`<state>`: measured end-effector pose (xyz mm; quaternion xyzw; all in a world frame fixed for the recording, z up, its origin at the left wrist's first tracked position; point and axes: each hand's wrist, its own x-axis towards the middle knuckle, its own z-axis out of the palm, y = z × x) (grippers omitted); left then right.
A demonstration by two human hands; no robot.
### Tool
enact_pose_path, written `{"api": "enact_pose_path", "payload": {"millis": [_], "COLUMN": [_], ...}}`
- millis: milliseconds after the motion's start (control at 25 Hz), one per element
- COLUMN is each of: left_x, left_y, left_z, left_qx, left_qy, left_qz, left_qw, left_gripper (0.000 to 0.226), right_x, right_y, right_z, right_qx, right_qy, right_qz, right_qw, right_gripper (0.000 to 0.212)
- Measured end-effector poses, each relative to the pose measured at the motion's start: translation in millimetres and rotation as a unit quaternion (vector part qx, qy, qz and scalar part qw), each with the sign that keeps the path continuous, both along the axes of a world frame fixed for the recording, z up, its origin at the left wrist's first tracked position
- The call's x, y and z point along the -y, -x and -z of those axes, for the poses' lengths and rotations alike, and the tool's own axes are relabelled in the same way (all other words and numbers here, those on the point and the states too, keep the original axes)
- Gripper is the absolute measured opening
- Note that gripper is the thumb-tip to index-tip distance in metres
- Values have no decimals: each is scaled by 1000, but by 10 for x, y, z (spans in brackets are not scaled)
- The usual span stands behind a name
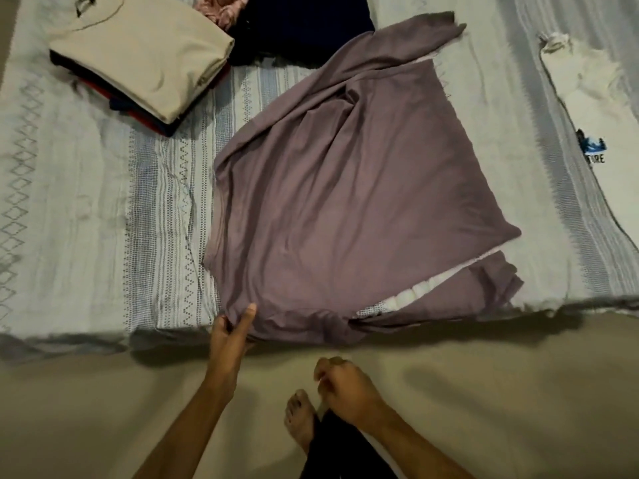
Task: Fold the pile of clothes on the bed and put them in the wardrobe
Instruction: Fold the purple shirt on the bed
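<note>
A mauve garment [349,188] lies spread and partly folded on the bed [86,209], its near hem hanging over the bed's front edge. My left hand [230,335] pinches the garment's near left corner. My right hand [342,385] hangs loosely curled over the floor, apart from the cloth, with nothing in it. At the back left sits a folded stack [145,63] with a beige piece on top. Unfolded dark navy [304,25] and pink [221,8] clothes lie behind the mauve garment.
A white T-shirt [594,108] with a blue print lies flat at the bed's right side. Beige floor [484,392] runs along the bed's front edge. My bare foot [301,423] and dark trouser leg stand below my right hand.
</note>
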<state>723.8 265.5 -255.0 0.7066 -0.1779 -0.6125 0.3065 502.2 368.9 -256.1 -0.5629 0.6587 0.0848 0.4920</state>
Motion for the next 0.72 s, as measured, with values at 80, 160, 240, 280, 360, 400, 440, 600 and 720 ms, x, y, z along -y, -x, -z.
{"api": "enact_pose_path", "payload": {"millis": [80,160,240,280,360,400,440,600,720], "left_x": [-41,-94,-122,-146,-179,-196,-206,-222,-127], "left_y": [71,122,191,221,299,343,410,617,746], "left_z": [-4,-41,-95,-126,-112,-73,-42,16,-237], "left_qx": [20,19,-10,-16,-5,10,25,53,98], "left_qy": [0,8,13,20,20,9,-2,-23,-35], "left_qz": [21,4,-53,-74,-84,-66,-50,-84,-135], "left_qw": [1000,1000,998,997,996,998,998,995,985], "left_gripper": [30,35,55,58,55,53,52,35,43], "right_x": [162,411,680,819,1109,1241,1372,1758,1891], "right_y": [481,1084,1765,2100,2767,3026,3233,3566,3849], "right_z": [-150,-350,-545,-569,-547,-503,-420,-280,-413], "right_qx": [41,8,-20,-39,-50,-27,12,63,76], "right_qy": [104,229,245,228,161,117,80,-7,-51], "right_qz": [152,286,419,486,593,631,654,640,629], "right_qw": [982,931,874,843,787,766,752,766,772], "right_gripper": [20,12,12,19,42,49,51,12,14]}}
